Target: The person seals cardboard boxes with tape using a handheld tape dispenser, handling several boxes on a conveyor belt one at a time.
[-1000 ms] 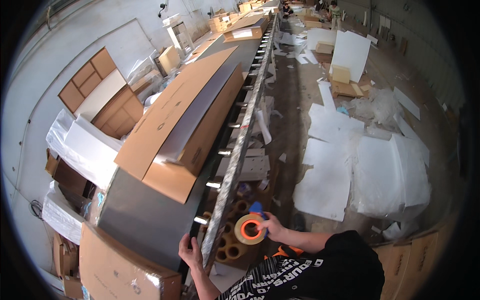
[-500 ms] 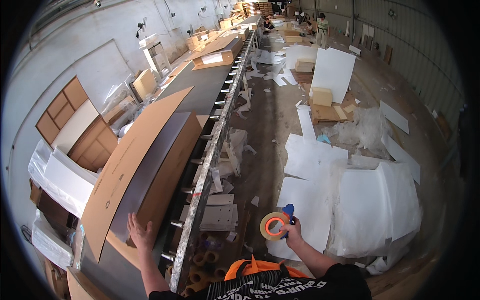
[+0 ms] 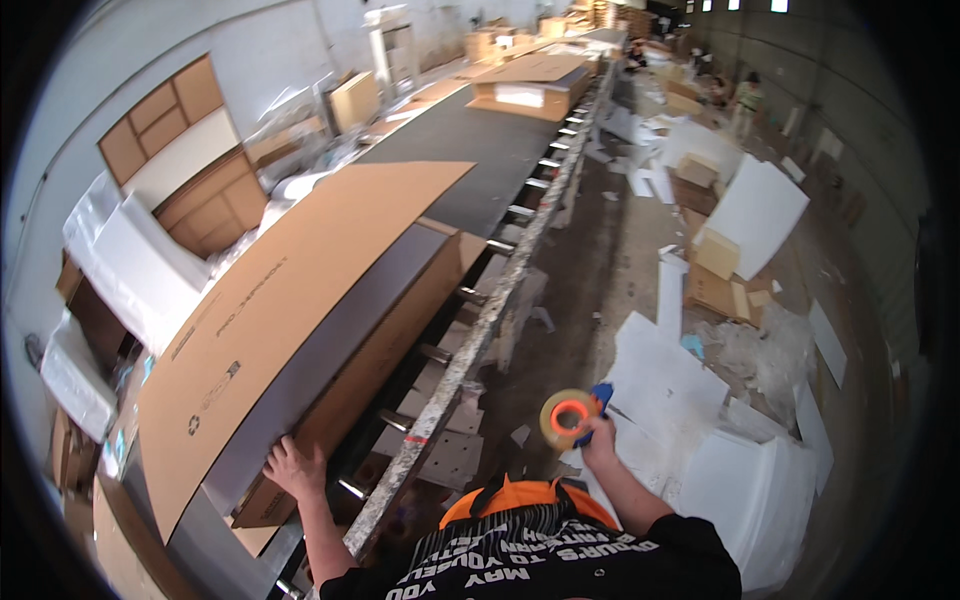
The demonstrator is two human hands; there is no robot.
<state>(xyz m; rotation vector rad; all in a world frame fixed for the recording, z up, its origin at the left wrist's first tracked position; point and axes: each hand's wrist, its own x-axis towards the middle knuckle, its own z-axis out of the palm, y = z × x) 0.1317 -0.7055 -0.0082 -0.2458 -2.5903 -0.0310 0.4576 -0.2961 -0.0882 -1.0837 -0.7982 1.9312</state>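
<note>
A long brown cardboard box [image 3: 385,355] lies on the conveyor, its wide top flap [image 3: 300,265] raised and leaning away to the left. White sheet material [image 3: 320,395] shows inside it. My left hand [image 3: 297,467] rests on the upper edge of the box's side wall near its close end, fingers apart and touching the cardboard. Held off to the right of the conveyor, my right hand [image 3: 600,440] is closed round a blue tape dispenser [image 3: 601,396] carrying a roll of tape [image 3: 566,419] with an orange core.
The dark conveyor belt [image 3: 440,150] runs away from me, edged by a paint-spattered metal rail [image 3: 460,385] with rollers. Another carton [image 3: 530,88] sits farther along. White sheets [image 3: 655,365] and plastic-wrapped panels [image 3: 745,500] lie on the floor at right. A person [image 3: 745,105] stands far off.
My view has swung left. My left hand has come from above the box's close end down onto its side edge. My right hand still holds the tape dispenser.
</note>
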